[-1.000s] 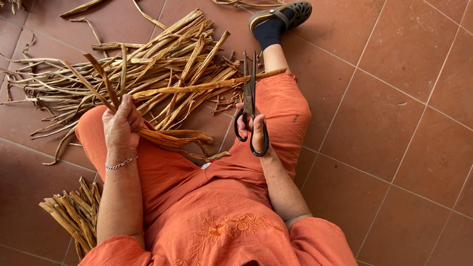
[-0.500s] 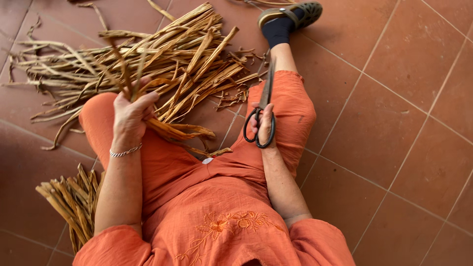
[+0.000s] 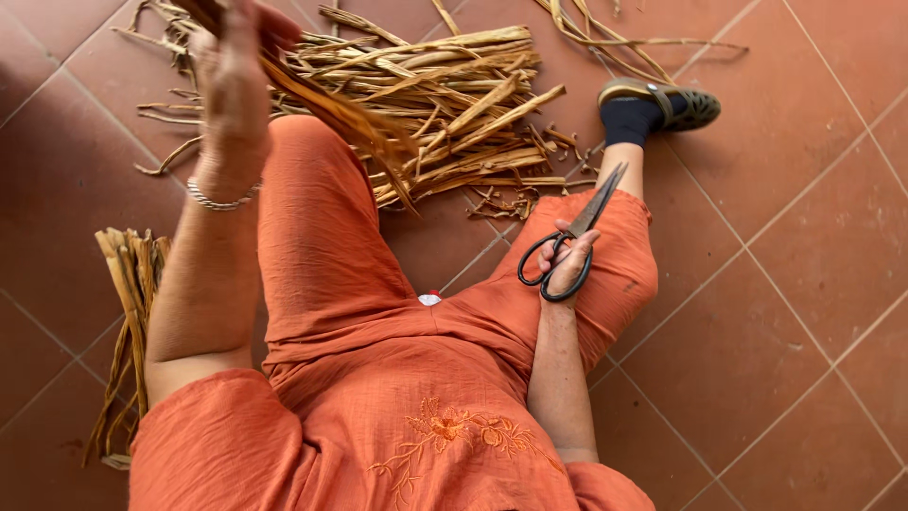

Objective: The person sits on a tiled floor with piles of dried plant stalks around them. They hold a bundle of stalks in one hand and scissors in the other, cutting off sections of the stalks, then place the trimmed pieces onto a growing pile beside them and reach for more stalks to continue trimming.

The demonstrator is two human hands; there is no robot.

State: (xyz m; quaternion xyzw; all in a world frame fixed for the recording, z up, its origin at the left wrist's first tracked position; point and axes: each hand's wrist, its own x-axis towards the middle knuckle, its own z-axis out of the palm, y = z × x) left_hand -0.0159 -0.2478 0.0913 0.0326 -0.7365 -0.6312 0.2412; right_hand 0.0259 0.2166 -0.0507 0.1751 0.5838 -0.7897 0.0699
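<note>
I sit on a tiled floor in orange clothes. My left hand (image 3: pixel 235 71) is raised near the top left and grips a long dry brown leaf strip (image 3: pixel 345 118) that hangs down to the right over my left knee. My right hand (image 3: pixel 567 260) rests on my right thigh and holds large black scissors (image 3: pixel 567 241) by the handles, blades closed and pointing up right. A big pile of dry leaf strips (image 3: pixel 445 90) lies on the floor beyond my knees.
A smaller bundle of dry strips (image 3: pixel 128 312) lies on the floor by my left hip. My right foot in a dark sock and sandal (image 3: pixel 657 109) stretches toward the upper right. Loose strips (image 3: pixel 624 38) trail along the top edge. Terracotta tiles (image 3: pixel 804 284) spread to the right.
My left hand has lifted higher with the leaf strip, pulling it up from the pile. My right hand with the scissors has lowered onto my thigh and tilted the blades rightward.
</note>
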